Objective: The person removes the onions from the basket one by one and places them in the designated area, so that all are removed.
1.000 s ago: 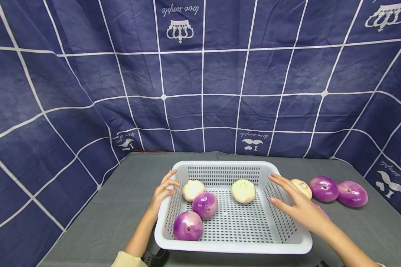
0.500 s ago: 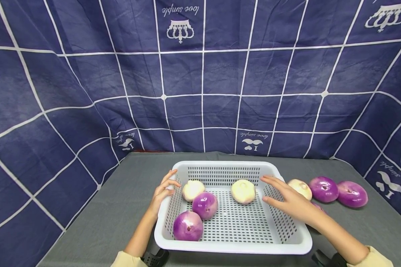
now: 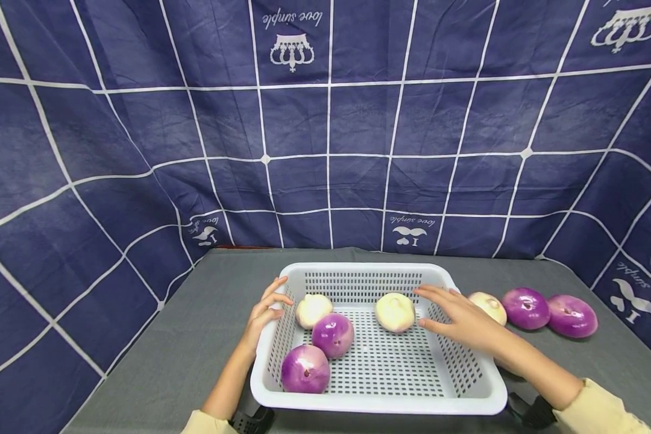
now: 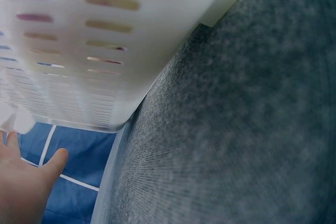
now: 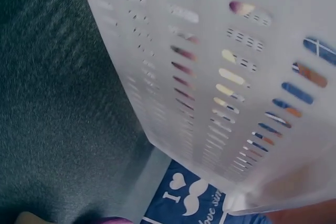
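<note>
A white slotted plastic basket [image 3: 380, 403] sits between both hands. Inside are two shiny purple onion-like bulbs, the front one [image 3: 305, 369] and another [image 3: 333, 335] behind it. One cream bulb [image 3: 314, 311] lies at the left, while a second cream bulb [image 3: 395, 312] is right of centre. My left hand [image 3: 262, 314] rests its fingers at the basket's left rim, holding no bulb. Reaching over the right wall, my right hand [image 3: 461, 318] has its fingers extended and thumb apart, just right of the second cream bulb. A gap shows between them.
Outside the basket at the right lie a cream bulb [image 3: 488, 306], a purple bulb [image 3: 525, 308] and another purple bulb [image 3: 572, 315]. Something round is mostly hidden beneath the right forearm. A blue checked cloth [image 3: 358, 120] hangs behind the grey tabletop [image 3: 173, 337].
My right hand has moved left over the basket's right wall, closer to the cream bulb inside. The left hand, basket and bulbs have stayed where they were.
</note>
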Demonstrator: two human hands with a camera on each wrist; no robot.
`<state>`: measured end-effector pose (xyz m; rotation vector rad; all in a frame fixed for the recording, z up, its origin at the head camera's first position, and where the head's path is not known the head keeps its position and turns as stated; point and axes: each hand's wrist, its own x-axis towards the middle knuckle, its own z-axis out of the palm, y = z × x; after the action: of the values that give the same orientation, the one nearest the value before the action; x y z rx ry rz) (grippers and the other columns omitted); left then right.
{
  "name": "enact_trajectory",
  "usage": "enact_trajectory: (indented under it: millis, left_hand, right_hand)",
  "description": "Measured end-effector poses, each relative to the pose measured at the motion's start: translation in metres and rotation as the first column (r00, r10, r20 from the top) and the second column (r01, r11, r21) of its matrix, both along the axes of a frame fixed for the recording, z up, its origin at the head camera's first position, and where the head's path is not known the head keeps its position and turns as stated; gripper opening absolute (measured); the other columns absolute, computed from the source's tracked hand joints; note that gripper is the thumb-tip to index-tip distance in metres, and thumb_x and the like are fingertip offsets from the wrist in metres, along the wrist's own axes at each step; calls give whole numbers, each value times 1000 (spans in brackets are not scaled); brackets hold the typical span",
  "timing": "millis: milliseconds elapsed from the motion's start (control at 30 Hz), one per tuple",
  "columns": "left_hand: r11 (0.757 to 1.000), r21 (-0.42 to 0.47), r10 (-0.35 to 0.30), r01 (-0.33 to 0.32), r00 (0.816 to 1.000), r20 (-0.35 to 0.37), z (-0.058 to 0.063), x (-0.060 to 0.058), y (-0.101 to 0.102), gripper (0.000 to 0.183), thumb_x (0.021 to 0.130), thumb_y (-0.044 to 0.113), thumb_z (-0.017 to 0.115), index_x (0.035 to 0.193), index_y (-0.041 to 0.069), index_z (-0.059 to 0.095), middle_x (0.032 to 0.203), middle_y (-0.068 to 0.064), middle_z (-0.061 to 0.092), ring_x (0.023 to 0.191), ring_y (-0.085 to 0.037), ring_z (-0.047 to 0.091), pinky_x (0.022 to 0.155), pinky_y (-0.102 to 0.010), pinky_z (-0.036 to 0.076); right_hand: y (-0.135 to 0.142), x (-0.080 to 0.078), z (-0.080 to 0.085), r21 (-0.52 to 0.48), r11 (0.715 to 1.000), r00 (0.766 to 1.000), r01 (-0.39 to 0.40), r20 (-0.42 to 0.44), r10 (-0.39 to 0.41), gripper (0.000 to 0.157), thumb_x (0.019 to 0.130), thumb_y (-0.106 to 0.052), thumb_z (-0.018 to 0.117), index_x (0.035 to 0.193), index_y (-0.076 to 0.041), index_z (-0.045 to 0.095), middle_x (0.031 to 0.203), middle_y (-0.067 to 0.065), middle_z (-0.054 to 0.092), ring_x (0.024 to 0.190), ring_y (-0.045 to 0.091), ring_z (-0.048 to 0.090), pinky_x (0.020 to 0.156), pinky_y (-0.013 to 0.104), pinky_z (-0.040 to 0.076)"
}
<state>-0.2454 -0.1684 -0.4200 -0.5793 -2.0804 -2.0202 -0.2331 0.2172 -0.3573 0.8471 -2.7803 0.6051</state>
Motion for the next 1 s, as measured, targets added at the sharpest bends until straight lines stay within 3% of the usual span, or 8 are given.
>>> enact_trajectory:
  millis: [100,267,467,667,733,833,933,1000]
  left_hand:
    - [1000,0,3,-3,1000,-3,0,0,0,28,74,0,38,93,-17,49,147,-13,24,141,-24,-2,110,-47,8]
    - [1000,-4,7,-7,1000,9,0,0,0,29,73,1,38,93,-17,49,148,-12,24,142,-22,-2,110,-41,11]
    - [1000,18,-5,6,1000,-14,-1,0,1,29,73,0,38,93,-19,48,147,-16,22,141,-25,-5,108,-55,6]
    - [1000,23,-4,4,1000,-17,-1,0,1,28,73,-1,37,92,-18,48,147,-16,23,141,-26,-4,108,-55,5]
    - [1000,17,-1,2,1000,-16,-1,1,0,28,74,-1,37,93,-18,49,147,-15,24,141,-25,-3,110,-51,6]
    - [1000,6,6,-5,1000,-18,-1,1,0,29,73,-1,37,93,-18,49,146,-14,26,141,-22,-1,111,-33,9]
    - [1000,3,6,-6,1000,-25,-1,1,0,29,73,-1,37,93,-18,49,146,-15,26,141,-21,1,106,-14,13]
    - [1000,6,0,0,1000,-27,-1,1,-1,29,73,-1,37,93,-19,49,146,-15,26,141,-21,0,102,-8,15]
  right_hand:
    - [-1,-2,0,32,999,1000,-11,-16,12,54,82,-35,61,129,-11,48,134,15,48,125,36,43,103,59,22]
    - [-5,-5,2,82,996,1000,-24,-12,25,54,83,-36,60,128,-10,49,133,16,48,124,37,43,103,60,22]
    - [-11,-9,4,138,990,999,-25,24,22,56,82,-40,59,129,-11,49,134,14,47,124,36,43,103,60,21]
    - [-16,-13,3,179,983,999,-47,32,42,55,81,-40,60,129,-13,49,133,12,49,122,34,46,100,61,25]
    - [-18,-14,3,197,979,998,-59,36,53,56,82,-41,59,129,-14,49,134,12,48,122,33,46,100,62,26]
    - [-21,-15,3,229,970,997,-78,43,70,56,82,-44,57,130,-17,48,135,13,47,123,34,46,100,60,27]
    - [-24,-15,4,247,964,994,-102,62,89,56,83,-45,56,131,-18,47,136,13,46,123,35,46,101,59,27]
    - [-25,-16,5,265,957,993,-115,61,102,56,83,-45,56,131,-18,47,137,13,46,122,35,46,100,58,29]
